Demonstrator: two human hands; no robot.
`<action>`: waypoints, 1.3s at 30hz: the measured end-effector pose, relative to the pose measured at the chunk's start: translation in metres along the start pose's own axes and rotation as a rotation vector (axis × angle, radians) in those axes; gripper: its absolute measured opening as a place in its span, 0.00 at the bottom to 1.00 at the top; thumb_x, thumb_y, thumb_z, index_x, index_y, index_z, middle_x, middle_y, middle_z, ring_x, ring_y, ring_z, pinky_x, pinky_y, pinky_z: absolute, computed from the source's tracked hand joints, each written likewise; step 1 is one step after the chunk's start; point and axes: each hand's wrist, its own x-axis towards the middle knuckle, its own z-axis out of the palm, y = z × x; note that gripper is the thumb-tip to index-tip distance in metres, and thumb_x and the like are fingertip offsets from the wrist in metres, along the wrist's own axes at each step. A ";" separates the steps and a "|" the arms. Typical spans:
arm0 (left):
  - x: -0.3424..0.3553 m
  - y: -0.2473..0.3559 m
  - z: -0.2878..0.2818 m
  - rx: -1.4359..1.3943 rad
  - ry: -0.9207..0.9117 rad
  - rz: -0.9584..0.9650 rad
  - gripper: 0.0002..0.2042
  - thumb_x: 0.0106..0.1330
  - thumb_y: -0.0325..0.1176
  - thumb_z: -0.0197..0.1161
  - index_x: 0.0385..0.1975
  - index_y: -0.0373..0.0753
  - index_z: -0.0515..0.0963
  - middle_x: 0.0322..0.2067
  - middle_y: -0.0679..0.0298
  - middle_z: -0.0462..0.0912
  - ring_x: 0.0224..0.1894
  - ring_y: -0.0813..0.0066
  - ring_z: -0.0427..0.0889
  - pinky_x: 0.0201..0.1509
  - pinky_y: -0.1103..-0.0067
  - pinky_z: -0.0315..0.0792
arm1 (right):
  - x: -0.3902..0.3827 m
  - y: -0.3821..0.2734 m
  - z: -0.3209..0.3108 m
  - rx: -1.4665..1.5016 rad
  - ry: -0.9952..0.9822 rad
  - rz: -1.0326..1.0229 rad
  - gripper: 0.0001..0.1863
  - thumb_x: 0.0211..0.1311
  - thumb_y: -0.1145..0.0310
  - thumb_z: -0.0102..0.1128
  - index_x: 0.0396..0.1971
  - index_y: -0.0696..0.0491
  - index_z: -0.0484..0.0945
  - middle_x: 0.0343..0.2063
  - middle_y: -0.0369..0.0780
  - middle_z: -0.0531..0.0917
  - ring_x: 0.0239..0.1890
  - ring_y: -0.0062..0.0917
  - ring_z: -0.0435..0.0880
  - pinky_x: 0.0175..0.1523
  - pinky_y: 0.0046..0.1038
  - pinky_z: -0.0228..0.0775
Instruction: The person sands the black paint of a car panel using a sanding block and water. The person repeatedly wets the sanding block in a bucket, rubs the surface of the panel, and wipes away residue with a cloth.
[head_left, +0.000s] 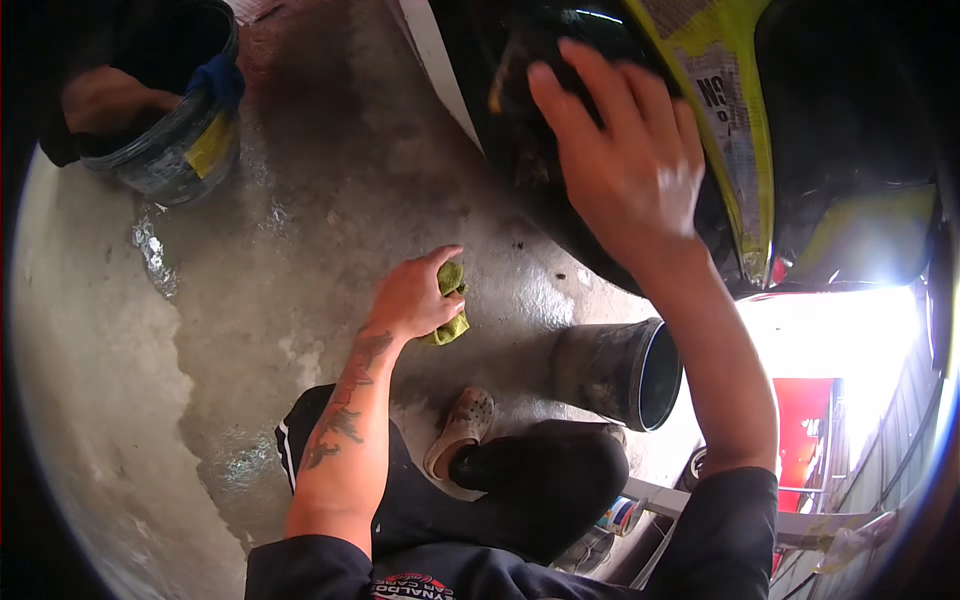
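My left hand [412, 297] is closed around a crumpled yellow-green cloth [450, 328], held above the wet concrete floor, with the index finger pointing out. My right hand [635, 165] is raised at the upper right with its fingers apart and nothing in them. It is over or against a glossy black body panel [480, 60]; whether the palm touches it cannot be told. Beside it runs a yellow-green strip [750, 170] with printed paper taped along it.
A dark bucket [165, 165] with a blue cloth [216, 82] on its rim stands at the upper left; a brown, skin-like shape shows at its mouth. Another dark bucket [600, 375] lies tipped on its side near my knee. My clog [468, 420] rests on the wet floor [300, 250].
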 end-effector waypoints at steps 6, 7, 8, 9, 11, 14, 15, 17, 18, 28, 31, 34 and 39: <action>0.000 0.002 -0.001 -0.031 0.079 0.095 0.31 0.54 0.34 0.70 0.63 0.49 0.76 0.46 0.52 0.87 0.47 0.49 0.86 0.53 0.61 0.79 | -0.027 0.007 -0.030 0.100 -0.174 -0.120 0.20 0.53 0.68 0.64 0.48 0.44 0.83 0.56 0.35 0.82 0.50 0.29 0.81 0.45 0.31 0.71; 0.000 0.003 -0.002 -0.016 0.059 0.073 0.32 0.54 0.37 0.70 0.63 0.49 0.75 0.46 0.52 0.87 0.48 0.49 0.86 0.54 0.60 0.79 | -0.012 0.008 -0.024 0.075 -0.136 -0.100 0.20 0.53 0.68 0.64 0.48 0.44 0.83 0.56 0.35 0.82 0.51 0.29 0.81 0.45 0.31 0.71; 0.000 0.003 -0.003 -0.002 0.030 0.045 0.32 0.54 0.39 0.70 0.64 0.49 0.75 0.45 0.52 0.88 0.49 0.50 0.86 0.55 0.60 0.79 | 0.003 0.006 -0.015 0.047 -0.086 -0.068 0.19 0.53 0.68 0.65 0.48 0.44 0.83 0.56 0.35 0.83 0.51 0.28 0.81 0.45 0.30 0.71; -0.002 0.003 -0.004 0.002 0.038 0.038 0.32 0.54 0.39 0.70 0.64 0.49 0.75 0.45 0.52 0.88 0.49 0.50 0.86 0.55 0.60 0.79 | 0.018 0.002 -0.003 0.062 -0.097 -0.077 0.19 0.53 0.68 0.65 0.48 0.44 0.83 0.57 0.35 0.83 0.51 0.28 0.81 0.45 0.30 0.71; -0.001 0.003 -0.003 0.008 -0.003 -0.008 0.32 0.54 0.34 0.71 0.64 0.47 0.75 0.47 0.51 0.86 0.48 0.49 0.85 0.53 0.61 0.79 | 0.035 -0.005 0.009 0.021 -0.063 -0.005 0.20 0.53 0.69 0.64 0.49 0.44 0.83 0.56 0.35 0.83 0.50 0.28 0.81 0.45 0.30 0.70; 0.000 0.001 -0.005 -0.066 0.019 0.054 0.32 0.54 0.34 0.72 0.64 0.47 0.75 0.46 0.51 0.87 0.48 0.48 0.86 0.52 0.62 0.79 | 0.005 -0.003 -0.009 0.050 -0.144 -0.036 0.20 0.53 0.68 0.64 0.49 0.44 0.83 0.56 0.36 0.82 0.49 0.28 0.81 0.43 0.29 0.70; 0.000 0.000 -0.005 -0.071 0.037 0.054 0.32 0.54 0.34 0.72 0.64 0.47 0.75 0.46 0.51 0.87 0.48 0.48 0.86 0.52 0.62 0.79 | -0.011 -0.001 -0.016 0.043 -0.103 -0.057 0.20 0.53 0.68 0.64 0.49 0.44 0.83 0.56 0.36 0.82 0.49 0.28 0.81 0.43 0.29 0.70; -0.001 0.001 -0.007 -0.054 0.060 0.051 0.32 0.53 0.34 0.72 0.64 0.49 0.75 0.45 0.51 0.87 0.47 0.48 0.86 0.52 0.62 0.79 | -0.035 0.004 -0.024 0.097 -0.140 -0.077 0.21 0.52 0.68 0.63 0.49 0.45 0.83 0.54 0.37 0.82 0.47 0.28 0.81 0.41 0.29 0.69; -0.002 0.001 -0.007 -0.050 0.080 0.056 0.32 0.53 0.34 0.72 0.64 0.49 0.75 0.45 0.51 0.87 0.47 0.48 0.86 0.52 0.62 0.79 | -0.033 0.007 -0.020 0.098 -0.180 -0.070 0.21 0.52 0.68 0.63 0.49 0.45 0.83 0.54 0.37 0.82 0.47 0.28 0.81 0.41 0.29 0.69; 0.001 -0.002 -0.004 -0.051 0.021 0.023 0.32 0.53 0.34 0.72 0.64 0.48 0.75 0.46 0.51 0.87 0.49 0.48 0.85 0.53 0.61 0.78 | -0.014 -0.010 -0.029 0.089 -0.090 -0.009 0.18 0.53 0.68 0.65 0.46 0.44 0.84 0.51 0.34 0.83 0.44 0.28 0.81 0.39 0.29 0.69; 0.002 -0.003 -0.003 -0.034 0.034 0.031 0.32 0.53 0.34 0.72 0.64 0.48 0.75 0.46 0.51 0.87 0.49 0.48 0.85 0.53 0.61 0.79 | -0.018 -0.006 -0.028 0.049 -0.078 -0.046 0.18 0.52 0.68 0.65 0.46 0.44 0.84 0.53 0.35 0.84 0.45 0.27 0.82 0.39 0.28 0.69; 0.002 -0.003 0.000 -0.024 0.032 0.027 0.32 0.54 0.35 0.71 0.63 0.47 0.75 0.45 0.50 0.87 0.48 0.48 0.85 0.52 0.61 0.79 | -0.018 -0.003 -0.004 0.047 -0.103 0.054 0.19 0.51 0.70 0.65 0.47 0.45 0.85 0.53 0.36 0.86 0.45 0.27 0.84 0.40 0.27 0.70; 0.004 -0.002 0.002 -0.038 0.035 0.057 0.31 0.54 0.35 0.71 0.63 0.47 0.75 0.43 0.50 0.87 0.47 0.48 0.86 0.51 0.60 0.79 | -0.041 -0.013 -0.010 0.006 -0.032 0.073 0.20 0.51 0.70 0.65 0.47 0.44 0.85 0.52 0.35 0.85 0.45 0.28 0.83 0.40 0.29 0.70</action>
